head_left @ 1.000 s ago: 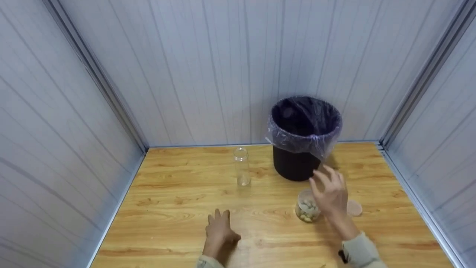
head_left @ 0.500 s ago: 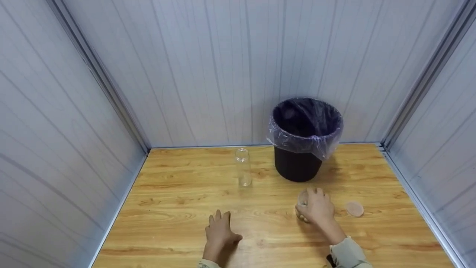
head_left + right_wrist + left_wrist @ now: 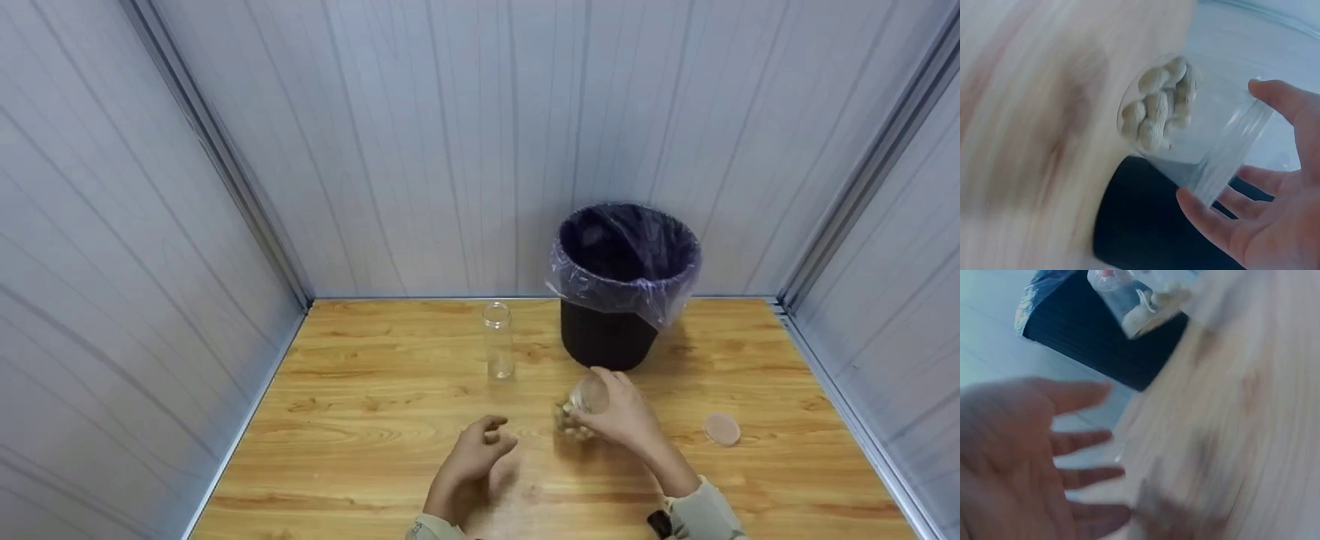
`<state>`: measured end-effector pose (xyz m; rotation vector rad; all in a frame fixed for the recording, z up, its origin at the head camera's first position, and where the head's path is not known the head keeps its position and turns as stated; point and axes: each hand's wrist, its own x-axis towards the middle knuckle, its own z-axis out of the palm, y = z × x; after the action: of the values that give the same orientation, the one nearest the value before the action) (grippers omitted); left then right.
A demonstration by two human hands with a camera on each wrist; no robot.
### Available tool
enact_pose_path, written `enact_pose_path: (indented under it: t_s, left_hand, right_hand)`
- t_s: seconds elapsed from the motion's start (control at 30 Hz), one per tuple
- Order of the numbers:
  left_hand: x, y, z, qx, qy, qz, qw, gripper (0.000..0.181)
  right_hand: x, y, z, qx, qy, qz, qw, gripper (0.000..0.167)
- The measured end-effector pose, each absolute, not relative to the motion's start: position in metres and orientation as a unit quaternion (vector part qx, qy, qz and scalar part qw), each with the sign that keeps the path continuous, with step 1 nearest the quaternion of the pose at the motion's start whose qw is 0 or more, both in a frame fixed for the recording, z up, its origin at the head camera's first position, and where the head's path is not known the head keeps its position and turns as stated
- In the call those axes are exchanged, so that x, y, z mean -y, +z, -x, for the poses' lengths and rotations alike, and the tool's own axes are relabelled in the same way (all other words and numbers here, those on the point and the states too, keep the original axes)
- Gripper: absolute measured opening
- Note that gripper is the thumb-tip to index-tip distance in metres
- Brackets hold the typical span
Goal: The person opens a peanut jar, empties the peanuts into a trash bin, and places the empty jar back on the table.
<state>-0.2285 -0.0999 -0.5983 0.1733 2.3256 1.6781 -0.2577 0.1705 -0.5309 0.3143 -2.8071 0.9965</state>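
Clear peanut jar (image 3: 1196, 126) hangs over the counter (image 3: 360, 442), pinched near its rim between the fingers of the right hand (image 3: 626, 412). Its long axis slants, base toward the left hand (image 3: 474, 451), whose fingers are spread; peanuts (image 3: 1156, 107) lie at that base.

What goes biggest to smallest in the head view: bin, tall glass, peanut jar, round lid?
1. Bin
2. Tall glass and peanut jar: too alike to rank, jar partly hidden
3. Round lid

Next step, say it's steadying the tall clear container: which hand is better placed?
Left, I'd judge. The left hand is empty, fingers apart, on the near side of the tall clear container. The right hand is busy holding a clear jar with peanuts inside.
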Motion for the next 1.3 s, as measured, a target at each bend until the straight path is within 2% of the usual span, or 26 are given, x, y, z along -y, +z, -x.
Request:
enact_pose_path:
  t_s: [0.1, 0.23, 0.47, 0.6, 0.77, 0.9, 1.0, 1.2, 1.3]
  left_hand:
    - [0.094, -0.602, 0.242, -0.703, 0.692, -0.056, 0.153, 0.056]
    - [0.087, -0.607, 0.253, -0.566, 0.803, -0.096, 0.162, 0.059]
    - [0.07, -0.619, 0.237, -0.352, 0.89, -0.159, 0.243, 0.069]
    - [0.065, -0.62, 0.232, -0.329, 0.898, -0.154, 0.248, 0.076]
    - [0.063, -0.612, 0.242, -0.321, 0.903, -0.156, 0.238, 0.076]
    - [0.064, -0.608, 0.249, -0.317, 0.907, -0.155, 0.232, 0.074]
    - [0.064, -0.607, 0.255, -0.325, 0.905, -0.153, 0.227, 0.077]
    - [0.065, -0.605, 0.262, -0.331, 0.904, -0.132, 0.236, 0.086]
    - [0.066, -0.599, 0.268, -0.337, 0.9, -0.138, 0.238, 0.081]
  right_hand:
    - [-0.164, -0.522, 0.258, 0.917, 0.374, -0.122, 0.065, 0.08]
    - [-0.157, -0.514, 0.254, 0.894, 0.423, -0.14, 0.055, 0.079]
    - [-0.153, -0.514, 0.228, 0.854, 0.497, -0.154, 0.028, 0.077]
    - [-0.152, -0.515, 0.221, 0.842, 0.515, -0.16, 0.022, 0.075]
    - [-0.154, -0.51, 0.225, 0.839, 0.52, -0.159, 0.023, 0.074]
    - [-0.155, -0.504, 0.229, 0.878, 0.462, -0.123, 0.038, 0.065]
    - [-0.154, -0.498, 0.231, 0.908, 0.408, -0.083, 0.036, 0.066]
    - [-0.152, -0.493, 0.236, 0.904, 0.421, -0.043, -0.055, 0.082]
    - [-0.156, -0.491, 0.243, 0.881, 0.463, -0.063, -0.076, 0.079]
